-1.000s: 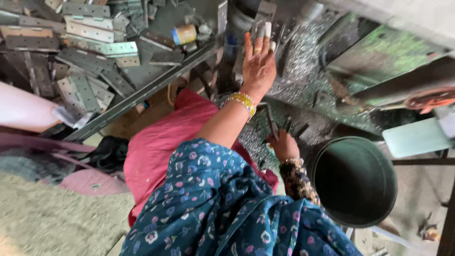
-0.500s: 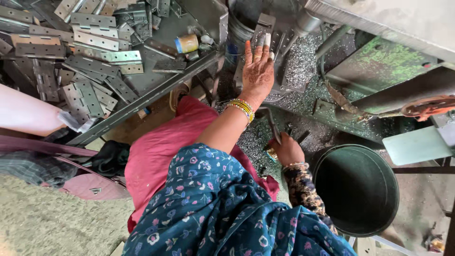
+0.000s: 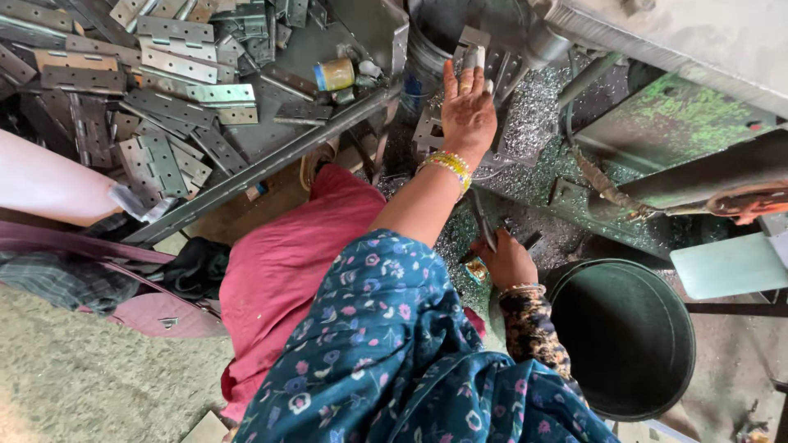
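Steel hinges (image 3: 164, 90) lie heaped on a tray (image 3: 271, 160) at the far left, loose and within reach of the seated person. Right of them, the left hand (image 3: 466, 115) stretches up with fingers spread flat, pressing a hinge (image 3: 472, 51) against the machine (image 3: 657, 107), apparently to seat it. Lower, the right hand (image 3: 505, 261) is closed around a dark lever (image 3: 483, 221), fingers pressed together on it. Metal chips (image 3: 533, 107) coat the bed between them. A green bucket (image 3: 624, 332) stands just right of that hand, under the machine's edge, likely as a catch bin.
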### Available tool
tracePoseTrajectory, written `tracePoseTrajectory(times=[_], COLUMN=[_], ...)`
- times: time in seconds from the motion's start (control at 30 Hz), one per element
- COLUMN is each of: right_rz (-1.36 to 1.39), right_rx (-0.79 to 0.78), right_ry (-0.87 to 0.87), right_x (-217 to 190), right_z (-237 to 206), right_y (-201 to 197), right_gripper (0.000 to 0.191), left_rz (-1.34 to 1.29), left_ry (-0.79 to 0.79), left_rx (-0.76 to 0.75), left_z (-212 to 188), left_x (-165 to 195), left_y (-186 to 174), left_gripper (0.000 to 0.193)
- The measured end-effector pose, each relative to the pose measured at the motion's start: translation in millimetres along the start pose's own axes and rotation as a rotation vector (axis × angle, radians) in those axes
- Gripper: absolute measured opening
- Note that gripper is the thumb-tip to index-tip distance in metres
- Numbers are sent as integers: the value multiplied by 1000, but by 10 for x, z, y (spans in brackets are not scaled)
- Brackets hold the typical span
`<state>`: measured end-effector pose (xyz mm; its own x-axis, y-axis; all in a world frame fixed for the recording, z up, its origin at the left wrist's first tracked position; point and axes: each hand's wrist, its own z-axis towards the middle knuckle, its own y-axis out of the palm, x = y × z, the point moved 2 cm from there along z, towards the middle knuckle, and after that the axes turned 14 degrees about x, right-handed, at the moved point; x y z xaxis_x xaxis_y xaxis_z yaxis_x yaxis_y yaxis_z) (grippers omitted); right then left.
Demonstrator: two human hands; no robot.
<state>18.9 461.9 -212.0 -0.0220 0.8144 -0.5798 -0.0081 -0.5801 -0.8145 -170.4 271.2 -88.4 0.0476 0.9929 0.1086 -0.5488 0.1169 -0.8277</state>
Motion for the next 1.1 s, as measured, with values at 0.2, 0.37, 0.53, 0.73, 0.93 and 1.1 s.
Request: tracePoseTrajectory(times=[0.2, 0.37, 0.53, 0.73, 0.93, 1.1], right_rz=[-119, -18, -130, -148, -173, -192], right_rx=[60, -15, -15, -7, -61, 118], right_ry=[136, 33, -15, -4, 137, -47], right_x=[101, 124, -120, -375, -532, -709], right_z=[-218, -78, 3, -66, -99, -89], right_y=[446, 178, -87, -194, -407, -585], right_gripper=[37, 37, 43, 44, 47, 49], left_rz=[72, -317, -109, -230, -86, -266], left_ry=[18, -20, -271, -238, -158, -159], left_rx=[-123, 316, 51, -311, -53, 155], left_z=[-19, -371, -862, -863, -968, -1241], left_x=[4, -436, -1692, -2863, -2730, -2818], left_y=[-148, -685, -1113, -1126, -765, -913], left_gripper=[41, 34, 32, 67, 47, 48])
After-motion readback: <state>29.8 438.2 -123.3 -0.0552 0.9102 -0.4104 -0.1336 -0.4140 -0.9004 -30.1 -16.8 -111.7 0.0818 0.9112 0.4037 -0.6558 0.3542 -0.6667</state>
